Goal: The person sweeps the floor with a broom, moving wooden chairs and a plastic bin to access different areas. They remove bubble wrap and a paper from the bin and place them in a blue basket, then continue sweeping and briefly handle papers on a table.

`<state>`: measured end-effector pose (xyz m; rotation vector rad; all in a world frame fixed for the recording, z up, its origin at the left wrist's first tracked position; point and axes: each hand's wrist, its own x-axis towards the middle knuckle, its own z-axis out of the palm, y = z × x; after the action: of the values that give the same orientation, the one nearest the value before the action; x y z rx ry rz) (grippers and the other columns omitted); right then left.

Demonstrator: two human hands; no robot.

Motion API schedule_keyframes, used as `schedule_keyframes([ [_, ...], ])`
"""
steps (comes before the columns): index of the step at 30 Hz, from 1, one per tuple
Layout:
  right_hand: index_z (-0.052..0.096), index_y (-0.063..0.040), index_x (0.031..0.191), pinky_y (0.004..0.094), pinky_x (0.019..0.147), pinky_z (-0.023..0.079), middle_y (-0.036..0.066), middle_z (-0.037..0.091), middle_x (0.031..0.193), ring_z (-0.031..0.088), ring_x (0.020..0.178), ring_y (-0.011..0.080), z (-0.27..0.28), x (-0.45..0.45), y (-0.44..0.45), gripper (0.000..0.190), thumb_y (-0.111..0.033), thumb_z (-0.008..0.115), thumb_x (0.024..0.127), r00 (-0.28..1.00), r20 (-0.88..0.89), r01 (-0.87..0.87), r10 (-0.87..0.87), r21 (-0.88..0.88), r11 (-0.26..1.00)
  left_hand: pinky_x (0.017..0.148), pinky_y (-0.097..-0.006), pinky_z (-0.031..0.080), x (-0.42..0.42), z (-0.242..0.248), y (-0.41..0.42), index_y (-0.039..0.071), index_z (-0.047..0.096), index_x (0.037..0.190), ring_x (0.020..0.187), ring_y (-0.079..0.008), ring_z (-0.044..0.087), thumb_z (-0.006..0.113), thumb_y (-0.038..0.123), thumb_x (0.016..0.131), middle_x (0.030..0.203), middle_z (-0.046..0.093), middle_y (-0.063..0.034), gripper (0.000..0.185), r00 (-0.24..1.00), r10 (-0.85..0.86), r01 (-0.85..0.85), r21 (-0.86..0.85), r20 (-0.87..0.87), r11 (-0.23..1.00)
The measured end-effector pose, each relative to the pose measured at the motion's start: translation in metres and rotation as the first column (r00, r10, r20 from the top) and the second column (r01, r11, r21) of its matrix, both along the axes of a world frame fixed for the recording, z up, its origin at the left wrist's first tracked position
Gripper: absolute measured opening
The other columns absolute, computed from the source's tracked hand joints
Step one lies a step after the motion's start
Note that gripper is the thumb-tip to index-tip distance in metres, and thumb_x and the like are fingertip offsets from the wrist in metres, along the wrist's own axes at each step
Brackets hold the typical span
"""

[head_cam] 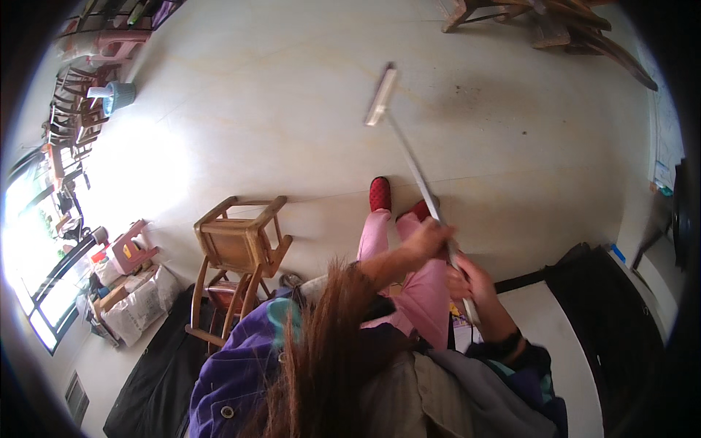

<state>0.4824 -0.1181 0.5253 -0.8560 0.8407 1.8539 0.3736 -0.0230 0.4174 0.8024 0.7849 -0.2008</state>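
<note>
A long light-coloured pole with a flat, wide head (pixel 381 96), a broom or floor squeegee, slants across the tiled floor from my hands. My left hand (pixel 430 241) is closed around the pole, above my pink trousers. Nearer the pole's end, my right hand (pixel 471 279) grips it too. The head is slightly blurred and lies ahead of my red shoes (pixel 380 194). Dark crumbs of dirt (pixel 468 90) are scattered on the floor to the right of the head. Long hair hangs over part of my left arm.
A wooden chair (pixel 233 241) stands close on my left. Beyond it are a pink stool (pixel 130 249) and white sacks (pixel 137 309). A blue bin (pixel 119 97) and stacked chairs line the far left. Wooden furniture legs (pixel 547 27) are at the upper right, a dark cloth (pixel 602 317) at the lower right.
</note>
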Motion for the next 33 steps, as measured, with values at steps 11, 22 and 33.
schedule_keyframes([
  [11, 0.048, -0.007, 0.085, 0.0143, 0.037, 0.033, 0.0, 0.048, 0.066, 0.039, 0.044, 0.003, -0.152, -0.043, 0.133, 0.01, -0.016, 0.048, 0.09, 0.866, -0.368, 0.322, -0.339, -0.11, 0.94, 0.049, -0.034, 0.046, -0.049, -0.136, 0.124, 0.002, 0.049, 0.085, 0.058, -0.0231, 0.054, 0.041, 0.028, 0.087, 0.065, 0.051, -0.012, 0.027, 0.822, 0.115, -0.315, -0.278, -0.558, 0.907],
  [22, 0.04, -0.015, 0.082, 0.0183, 0.035, 0.028, -0.003, 0.039, 0.06, 0.035, 0.043, 0.0042, -0.036, 0.151, -0.015, 0.008, -0.016, 0.041, 0.09, 0.833, 0.544, 0.252, -0.101, -0.211, 0.944, 0.051, -0.0321, 0.044, 0.239, -0.054, -0.046, -0.002, 0.055, 0.071, 0.059, -0.0199, 0.055, 0.056, 0.017, 0.081, 0.065, 0.056, -0.0109, 0.022, 0.998, -0.064, 0.061, -0.535, 0.012, 0.843],
  [33, 0.042, -0.015, 0.076, 0.0174, 0.033, 0.022, -0.006, 0.035, 0.052, 0.03, 0.037, 0.0024, -0.041, 0.116, 0.084, 0.021, -0.029, 0.041, 0.092, 0.993, 0.037, 0.108, -0.112, 0.116, 0.987, 0.063, -0.0302, 0.051, 0.137, -0.006, 0.101, 0.001, 0.049, 0.091, 0.072, -0.0191, 0.058, 0.053, 0.025, 0.086, 0.078, 0.057, -0.0099, 0.024, 0.973, 0.119, -0.177, -0.313, -0.197, 0.933],
])
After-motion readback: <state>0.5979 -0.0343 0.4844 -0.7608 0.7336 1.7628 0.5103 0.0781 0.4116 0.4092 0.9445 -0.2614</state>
